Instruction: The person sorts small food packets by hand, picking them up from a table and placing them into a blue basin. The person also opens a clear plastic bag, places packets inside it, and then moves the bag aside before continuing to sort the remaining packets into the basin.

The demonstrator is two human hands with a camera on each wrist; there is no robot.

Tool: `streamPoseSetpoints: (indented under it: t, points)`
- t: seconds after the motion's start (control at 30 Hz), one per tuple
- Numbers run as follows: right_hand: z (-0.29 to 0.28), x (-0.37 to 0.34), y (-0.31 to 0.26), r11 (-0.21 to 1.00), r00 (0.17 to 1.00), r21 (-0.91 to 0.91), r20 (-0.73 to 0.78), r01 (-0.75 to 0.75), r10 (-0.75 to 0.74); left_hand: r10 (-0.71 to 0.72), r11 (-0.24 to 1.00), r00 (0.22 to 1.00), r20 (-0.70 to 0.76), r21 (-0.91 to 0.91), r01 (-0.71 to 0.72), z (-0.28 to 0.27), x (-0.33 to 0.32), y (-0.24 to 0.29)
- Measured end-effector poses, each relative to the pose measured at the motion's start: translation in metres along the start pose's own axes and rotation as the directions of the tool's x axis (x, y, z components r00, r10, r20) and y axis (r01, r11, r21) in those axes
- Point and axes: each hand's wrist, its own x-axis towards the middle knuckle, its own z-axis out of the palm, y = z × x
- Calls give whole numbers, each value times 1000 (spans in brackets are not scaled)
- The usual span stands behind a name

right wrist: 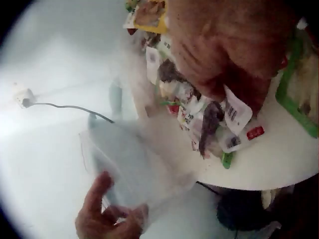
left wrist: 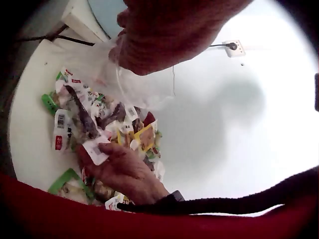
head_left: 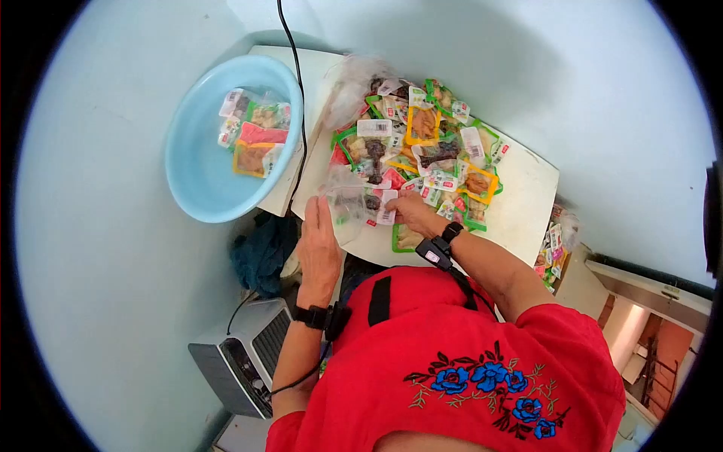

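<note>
Head view: right hand [head_left: 419,214] pinches packet [head_left: 382,206], little room before tabletop edge [head_left: 373,252].

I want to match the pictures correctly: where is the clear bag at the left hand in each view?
Head: clear bag close to the centre.
Left wrist: clear bag above the centre, slightly left.
Right wrist: clear bag below and left of centre.
Shared landmark: right hand.

The head view is bright and fairly crisp, its bowed edges falling into black, with a soft shadow [head_left: 489,45] on the pale blue wall [head_left: 617,98]. In the left wrist view, the wall glares nearly white while the left hand [left wrist: 174,35] looks dark. The right wrist view is hazy, blurring packets [right wrist: 212,122] and plastic bag [right wrist: 149,169].
</note>
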Motion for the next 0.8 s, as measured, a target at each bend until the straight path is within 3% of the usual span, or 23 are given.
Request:
streamPoseSetpoints:
  t: [0.07, 0.17, 0.2, 0.47, 0.57, 0.67, 0.7, 0.8]
  points:
    - [-4, -5, -7, 994, 997, -85, -3, 71, -71, 49, 997, 995, -92, 71, -43, -1, 4, 2]
    - [-11, -31, -15, 995, 990, 73, 115, 71, -79, 45, 998, 996, -79, 47, -41, -6, 2, 6]
    - [-25, -39, -27, 991, 983, -32, 132, 131, -126, 58, 997, 996, -71, 49, -55, 0, 7, 9]
    - [-96, -132, -85, 934, 945, 150, -60, 326, -320, 141, 990, 990, 29, -35, -140, 68, 32, 34]
    - [-88, -161, -93, 926, 943, 178, -56, 332, -327, 162, 987, 984, 71, -26, -161, 80, 39, 44]
    - [-90, -158, -84, 951, 950, 25, 36, 309, -310, 103, 995, 981, 164, -24, -100, 71, 42, 57]
    - [-86, -157, -84, 949, 948, -30, 58, 315, -313, 122, 993, 983, 140, -11, -122, 73, 42, 57]
    - [-67, -149, -86, 958, 959, 38, 20, 283, -284, 166, 985, 982, 88, 28, -169, 78, 42, 55]
